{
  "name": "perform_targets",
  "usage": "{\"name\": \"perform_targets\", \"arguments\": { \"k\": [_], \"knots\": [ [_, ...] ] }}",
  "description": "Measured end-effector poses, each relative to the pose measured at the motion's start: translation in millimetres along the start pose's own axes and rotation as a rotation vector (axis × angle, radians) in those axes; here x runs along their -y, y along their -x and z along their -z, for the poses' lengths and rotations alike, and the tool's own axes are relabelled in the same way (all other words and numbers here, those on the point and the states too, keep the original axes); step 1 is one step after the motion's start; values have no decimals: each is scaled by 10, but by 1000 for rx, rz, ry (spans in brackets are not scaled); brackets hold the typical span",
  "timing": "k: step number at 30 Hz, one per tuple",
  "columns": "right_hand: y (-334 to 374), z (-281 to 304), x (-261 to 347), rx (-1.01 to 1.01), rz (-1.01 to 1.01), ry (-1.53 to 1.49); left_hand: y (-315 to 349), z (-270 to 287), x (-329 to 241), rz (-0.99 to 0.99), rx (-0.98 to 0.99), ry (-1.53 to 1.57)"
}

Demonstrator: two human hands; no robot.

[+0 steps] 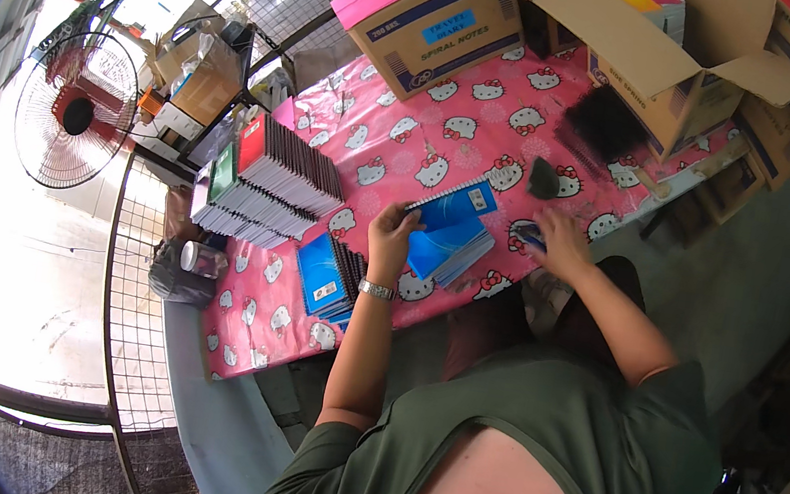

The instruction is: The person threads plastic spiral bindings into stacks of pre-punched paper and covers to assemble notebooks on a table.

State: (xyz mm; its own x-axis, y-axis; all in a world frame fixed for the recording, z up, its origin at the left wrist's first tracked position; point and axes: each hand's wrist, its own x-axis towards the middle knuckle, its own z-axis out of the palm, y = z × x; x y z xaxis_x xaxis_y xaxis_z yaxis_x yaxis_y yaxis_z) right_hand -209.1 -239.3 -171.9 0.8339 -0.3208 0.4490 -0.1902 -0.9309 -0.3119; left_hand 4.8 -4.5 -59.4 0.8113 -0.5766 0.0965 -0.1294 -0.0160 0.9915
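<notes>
My left hand, with a metal watch on its wrist, pinches the left edge of a blue spiral notebook. A line of white wire or coil runs along the notebook's far edge. Right under it lie more blue notebooks in a small stack near the table's front edge. My right hand is closed around a small dark-blue-handled tool, just right of the notebooks; its exact kind does not show. Beside my left forearm rests a pile of blue notebooks with dark coils.
Tall stacks of red and green notebooks stand on the pink patterned tablecloth at left. Black coils and a dark lump lie farther right. Cartons and an open box line the back. A fan stands left.
</notes>
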Motion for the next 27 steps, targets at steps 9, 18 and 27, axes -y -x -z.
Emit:
{"name": "perform_targets", "arguments": {
  "k": [9, 18, 27],
  "knots": [
    [-475, 831, 1053, -170, 26, -682, 275, -318, 79, -134, -244, -150],
    [-666, 867, 1215, -110, 266, -353, 361, -361, 125, -197, -303, -312],
    [-617, 817, 1230, 574, -501, -1645, 508, -323, -148, -508, -377, -539]
  ]
}}
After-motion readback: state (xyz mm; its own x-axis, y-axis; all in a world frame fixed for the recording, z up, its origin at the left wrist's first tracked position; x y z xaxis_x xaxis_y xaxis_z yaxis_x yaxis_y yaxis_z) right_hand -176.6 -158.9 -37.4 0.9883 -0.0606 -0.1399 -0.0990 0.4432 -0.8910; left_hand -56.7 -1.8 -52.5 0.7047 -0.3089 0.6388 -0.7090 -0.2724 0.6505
